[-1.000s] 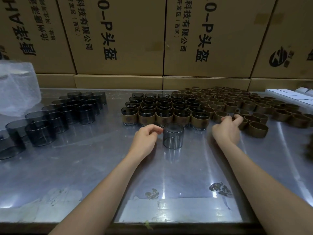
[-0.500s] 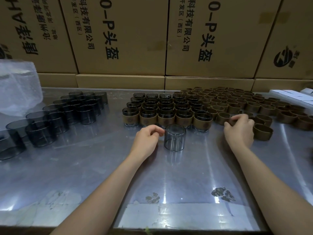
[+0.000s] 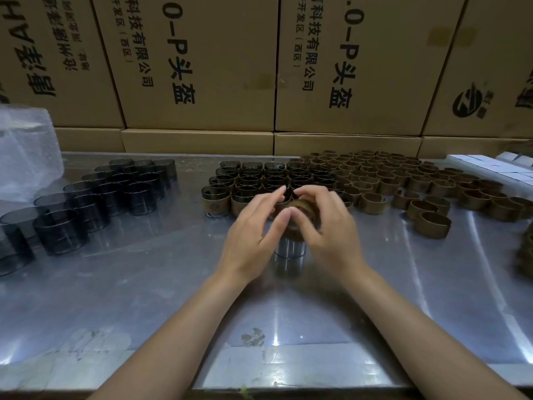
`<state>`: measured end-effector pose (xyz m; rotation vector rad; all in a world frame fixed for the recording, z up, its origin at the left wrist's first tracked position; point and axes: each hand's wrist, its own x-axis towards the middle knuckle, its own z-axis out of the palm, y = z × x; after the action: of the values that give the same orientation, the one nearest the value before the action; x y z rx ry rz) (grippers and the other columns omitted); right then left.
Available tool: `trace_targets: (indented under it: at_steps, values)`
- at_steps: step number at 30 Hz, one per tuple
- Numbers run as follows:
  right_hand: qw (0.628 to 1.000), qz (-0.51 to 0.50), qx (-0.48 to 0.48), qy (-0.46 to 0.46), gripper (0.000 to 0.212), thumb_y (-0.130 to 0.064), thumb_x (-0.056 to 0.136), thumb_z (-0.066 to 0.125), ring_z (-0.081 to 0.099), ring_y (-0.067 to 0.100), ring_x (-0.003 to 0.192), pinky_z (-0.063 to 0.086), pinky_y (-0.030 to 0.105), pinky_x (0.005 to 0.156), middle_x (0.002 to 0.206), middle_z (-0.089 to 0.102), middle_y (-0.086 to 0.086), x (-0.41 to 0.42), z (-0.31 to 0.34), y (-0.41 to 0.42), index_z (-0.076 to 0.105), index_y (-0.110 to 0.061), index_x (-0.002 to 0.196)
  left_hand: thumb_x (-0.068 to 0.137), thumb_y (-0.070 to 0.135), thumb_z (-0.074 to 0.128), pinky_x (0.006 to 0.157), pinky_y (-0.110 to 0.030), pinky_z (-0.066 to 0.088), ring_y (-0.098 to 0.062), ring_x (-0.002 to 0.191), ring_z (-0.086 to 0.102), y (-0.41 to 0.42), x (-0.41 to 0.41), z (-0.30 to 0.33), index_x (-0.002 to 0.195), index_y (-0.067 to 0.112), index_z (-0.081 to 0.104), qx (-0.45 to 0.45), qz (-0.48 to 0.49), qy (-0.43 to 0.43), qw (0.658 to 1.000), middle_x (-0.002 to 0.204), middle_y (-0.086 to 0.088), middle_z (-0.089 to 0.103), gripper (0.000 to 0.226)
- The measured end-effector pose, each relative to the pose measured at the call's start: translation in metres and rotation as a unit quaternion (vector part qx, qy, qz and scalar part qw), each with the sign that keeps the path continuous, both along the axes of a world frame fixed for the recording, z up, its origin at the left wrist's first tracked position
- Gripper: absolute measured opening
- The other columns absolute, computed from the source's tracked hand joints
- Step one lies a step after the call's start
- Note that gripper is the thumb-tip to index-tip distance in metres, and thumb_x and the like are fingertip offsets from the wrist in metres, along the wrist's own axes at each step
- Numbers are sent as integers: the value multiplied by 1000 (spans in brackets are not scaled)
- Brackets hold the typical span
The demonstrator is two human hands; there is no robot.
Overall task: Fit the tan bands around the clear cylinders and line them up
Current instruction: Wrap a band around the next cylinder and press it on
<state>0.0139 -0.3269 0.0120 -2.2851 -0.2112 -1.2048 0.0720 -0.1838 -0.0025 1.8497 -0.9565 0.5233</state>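
- Working at mid-table, both hands meet over one clear cylinder (image 3: 290, 249) standing upright on the steel table (image 3: 144, 284).
- Left hand (image 3: 253, 229) and right hand (image 3: 326, 226) sit close together, thumbs nearly touching, fingers curled round a tan band (image 3: 301, 210) at the cylinder's top.
- That band sits high on the cylinder; the lower clear wall shows bare beneath the hands. Motion blur hides how far round the rim it goes.
- Just beyond the fingertips, the banded cylinders (image 3: 219, 202) stand packed in rows, tan wraps low on each.
- Far left, the bare cylinders (image 3: 95, 203) wait in a dark cluster running toward the near-left edge.
- Off to the right, loose tan bands (image 3: 432, 225) spread across the table, the nearest one alone, a little apart from the rest.
- A clear plastic bag (image 3: 26, 151) sits at the far left.
- Printed cardboard boxes (image 3: 202, 62) wall off the far side.
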Motion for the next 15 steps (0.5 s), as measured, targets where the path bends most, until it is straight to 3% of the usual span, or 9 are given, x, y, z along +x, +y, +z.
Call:
trace_targets:
  at_steps: [4,8,11,15]
  values:
    - [998,49,26,-3,23,-44,90,47,52,0,85,43,11,68,90,52,-14,1,-5,6,46,-25,103,93,60,32,82,-11,37,0,97,53,0,0,2,111,26,67,5,7,-34,999,96,22,60,52]
    - [994,86,64,13,23,-47,89,45,56,6,84,47,21,67,89,55,-9,1,-5,8,41,-31,106,95,57,27,75,-23,41,-5,84,52,-3,0,3,91,23,62,-2,16,-46,999,83,22,53,48]
    - [990,116,67,50,30,-50,85,47,58,9,87,50,32,72,89,57,-12,-1,-5,9,32,-41,110,98,47,26,67,-33,42,-12,76,52,-4,1,3,82,15,55,-86,11,19,996,77,9,54,46]
    - [987,121,48,94,40,-51,84,51,58,6,99,50,40,85,98,59,-18,0,-8,14,28,-44,116,99,42,24,70,-32,44,-10,73,54,-3,1,1,81,19,52,-158,26,95,982,75,3,55,40]
